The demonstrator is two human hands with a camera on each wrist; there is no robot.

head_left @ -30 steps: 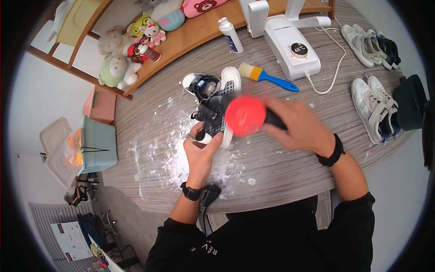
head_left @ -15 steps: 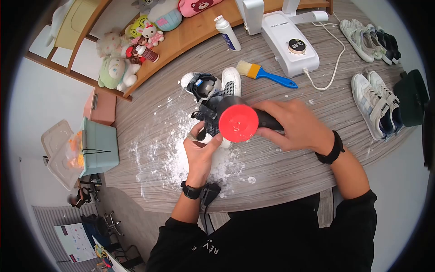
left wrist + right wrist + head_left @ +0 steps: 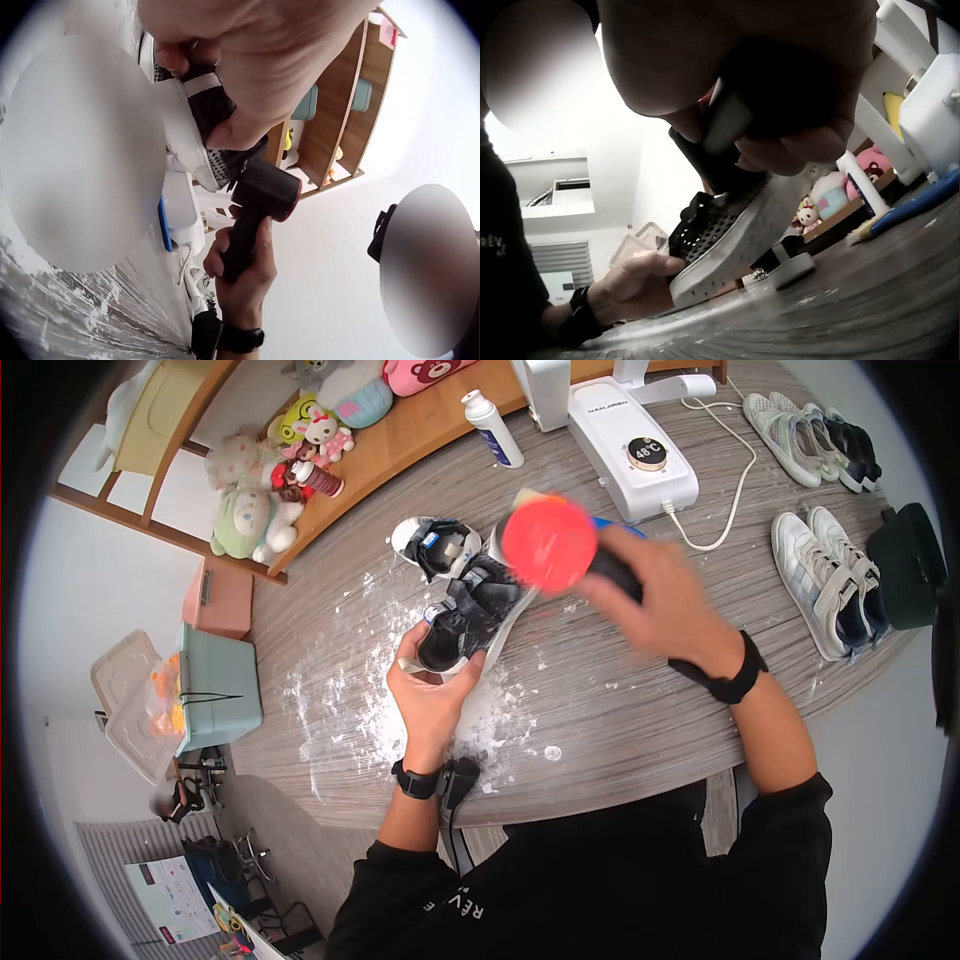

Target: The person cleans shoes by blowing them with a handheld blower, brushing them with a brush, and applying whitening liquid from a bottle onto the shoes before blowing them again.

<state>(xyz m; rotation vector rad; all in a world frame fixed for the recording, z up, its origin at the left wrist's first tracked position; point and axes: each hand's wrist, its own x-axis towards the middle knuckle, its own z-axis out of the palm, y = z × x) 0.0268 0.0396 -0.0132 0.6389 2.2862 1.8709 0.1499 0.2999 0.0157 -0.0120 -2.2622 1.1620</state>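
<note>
My left hand (image 3: 430, 695) grips a black-and-white perforated shoe (image 3: 487, 600) by its heel, thumb on one side and fingers on the other. The right hand (image 3: 668, 595) is wrapped around the handle of a black hand tool with a round red end (image 3: 550, 545), shaped like a small hair dryer. In the left wrist view, the black tool head (image 3: 262, 191) is right at the shoe's toe (image 3: 217, 169). From the right wrist, the shoe (image 3: 727, 240) shows tilted, its white sole towards the table. Beyond it lies the matching shoe (image 3: 437, 548).
White powder (image 3: 480, 735) is scattered over the wood-grain table. A brush (image 3: 528, 495) lies behind the tool, partly covered. Near the back stand a white spray bottle (image 3: 492, 430) and a white shoe dryer (image 3: 640, 455). Other shoes (image 3: 825, 580) sit at right; a teal bin (image 3: 220, 690) is at left.
The red-ended tool has moved over the shoe towards its toe, away from my body, and now overlaps the brush. My left hand has turned the shoe so its toe points further right.
</note>
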